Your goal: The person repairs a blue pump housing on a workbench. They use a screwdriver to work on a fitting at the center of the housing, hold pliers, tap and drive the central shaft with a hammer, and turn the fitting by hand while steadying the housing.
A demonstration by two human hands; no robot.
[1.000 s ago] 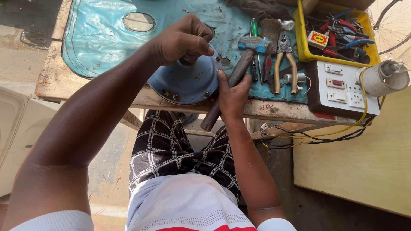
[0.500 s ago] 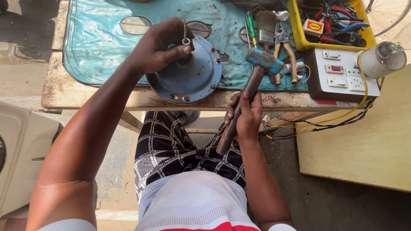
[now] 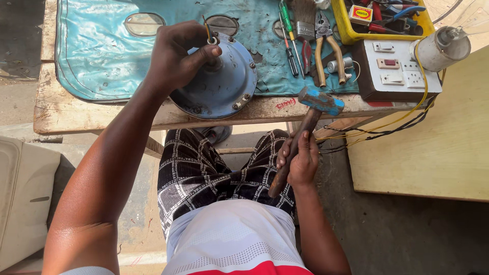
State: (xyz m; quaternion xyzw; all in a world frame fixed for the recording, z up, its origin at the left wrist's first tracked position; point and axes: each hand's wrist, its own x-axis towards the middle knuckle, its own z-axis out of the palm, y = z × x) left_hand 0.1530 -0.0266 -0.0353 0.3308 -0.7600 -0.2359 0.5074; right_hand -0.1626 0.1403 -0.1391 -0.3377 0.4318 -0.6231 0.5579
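Note:
A round blue-grey metal motor housing lies at the near edge of the wooden workbench, partly on a blue mat. My left hand rests on top of it, fingers pinched around its central shaft and small ring. My right hand grips the wooden handle of a hammer with a blue-painted head, held off the bench's front edge, right of the housing and apart from it.
Screwdrivers and pliers lie on the mat. A yellow tray of tools, a white switch-and-socket board and a lamp bulb holder sit at the right. A pale wooden board stands right of my legs.
My right hand has drawn the hammer back and to the right, away from the housing. My left hand stays on the housing's shaft.

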